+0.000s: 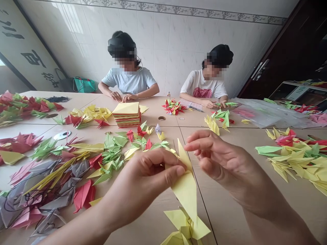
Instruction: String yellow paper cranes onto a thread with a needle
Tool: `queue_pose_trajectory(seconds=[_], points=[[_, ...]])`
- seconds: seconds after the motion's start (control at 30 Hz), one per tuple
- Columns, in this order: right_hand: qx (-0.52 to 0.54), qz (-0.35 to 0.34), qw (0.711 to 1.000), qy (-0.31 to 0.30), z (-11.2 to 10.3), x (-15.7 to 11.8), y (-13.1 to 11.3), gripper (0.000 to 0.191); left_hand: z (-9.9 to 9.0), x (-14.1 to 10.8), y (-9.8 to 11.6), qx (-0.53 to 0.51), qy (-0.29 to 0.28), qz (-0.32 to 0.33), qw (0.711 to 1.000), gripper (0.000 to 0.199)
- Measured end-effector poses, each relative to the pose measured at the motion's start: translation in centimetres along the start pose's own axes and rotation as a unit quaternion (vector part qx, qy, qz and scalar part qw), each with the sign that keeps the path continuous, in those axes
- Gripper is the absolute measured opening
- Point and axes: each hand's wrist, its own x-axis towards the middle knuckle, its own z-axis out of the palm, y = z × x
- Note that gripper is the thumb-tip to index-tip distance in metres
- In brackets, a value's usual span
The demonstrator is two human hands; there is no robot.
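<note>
A folded yellow paper piece (187,192) hangs from my left hand (155,173), pinched between thumb and fingers near its upper part. Its narrow tip points up and a broad wing points down. To the right, my right hand (224,163) is raised with its fingers apart and slightly curled, the fingertips close beside the upper tip. Nothing shows between those fingers. Below the held piece, a yellow folded paper crane (187,223) is at the table's near edge, partly covered by the hanging wing.
Piles of colourful folded paper (76,166) cover the left side, with more yellow ones (301,160) at the right. A stack of square paper (127,114) stands on the table (163,122). Across it sit two people, one in light blue (131,81), one in white (204,83).
</note>
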Motion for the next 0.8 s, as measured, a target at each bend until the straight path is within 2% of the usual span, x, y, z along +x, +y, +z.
queue_pose_trajectory(seconds=[0.17,0.37,0.5,0.63,0.73,0.8], points=[[-0.009,0.024,1.0,-0.019,0.3,0.1,-0.5,0.005,0.3,-0.1,-0.3,0.086,-0.048,0.017,0.995,0.023],[0.028,0.04,0.999,-0.015,0.7,0.0,-0.7,0.013,0.1,0.0,-0.8,0.047,-0.051,-0.026,0.997,0.017],[0.05,0.061,0.997,-0.019,0.8,-0.1,-0.5,0.013,-0.1,-0.1,-1.1,0.064,-0.046,-0.035,0.996,0.016],[-0.017,0.031,0.999,-0.004,0.9,-0.3,-0.6,0.013,0.0,0.0,-1.0,0.127,-0.027,-0.02,0.991,0.013],[-0.083,-0.005,0.997,0.006,1.2,-0.5,-0.8,0.013,0.2,0.1,-0.5,0.198,-0.014,0.016,0.98,0.005],[-0.103,-0.021,0.994,0.008,1.4,-0.6,-0.8,0.013,0.4,0.1,-0.2,0.245,-0.007,0.043,0.968,0.007]])
